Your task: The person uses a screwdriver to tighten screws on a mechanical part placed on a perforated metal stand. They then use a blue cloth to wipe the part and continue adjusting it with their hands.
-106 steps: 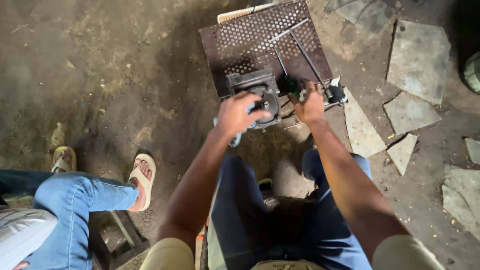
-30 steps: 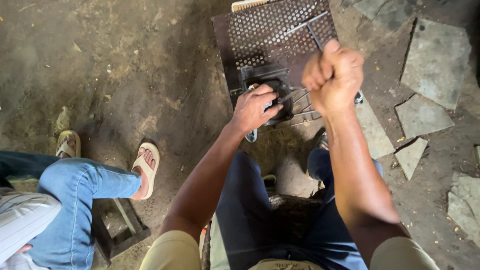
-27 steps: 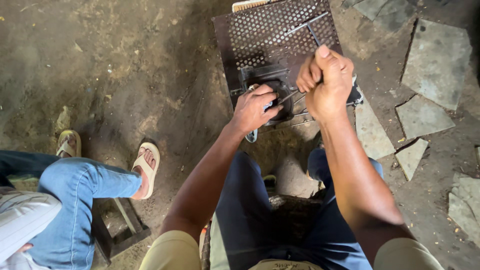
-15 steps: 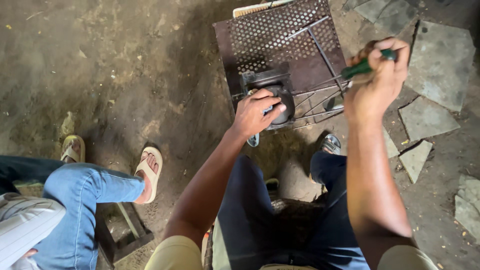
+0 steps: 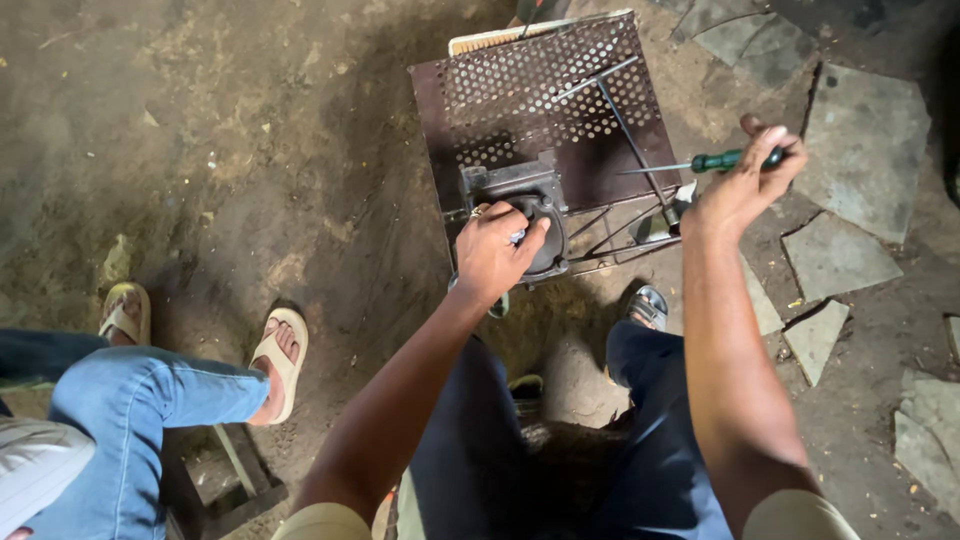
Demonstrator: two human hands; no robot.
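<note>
A rusty perforated metal panel [image 5: 530,85] with thin metal rods stands on the dirt floor in front of my knees. At its near edge sits a dark round metal part [image 5: 545,215] in a grey housing. My left hand [image 5: 492,250] rests on that part, fingers curled over its rim. Off to the right of the panel, my right hand [image 5: 745,180] is raised and shut on a green-handled screwdriver [image 5: 700,163], whose shaft points left toward the rods.
Another person sits at the left, with blue-jeaned legs [image 5: 130,400] and sandalled feet [image 5: 280,350]. Broken flat stone slabs [image 5: 865,130] lie on the ground at the right. A small wooden stool frame [image 5: 225,480] is beneath the person's leg.
My right hand lifted away from the metal part and swung out to the right with the screwdriver. My left hand stayed on the round part.
</note>
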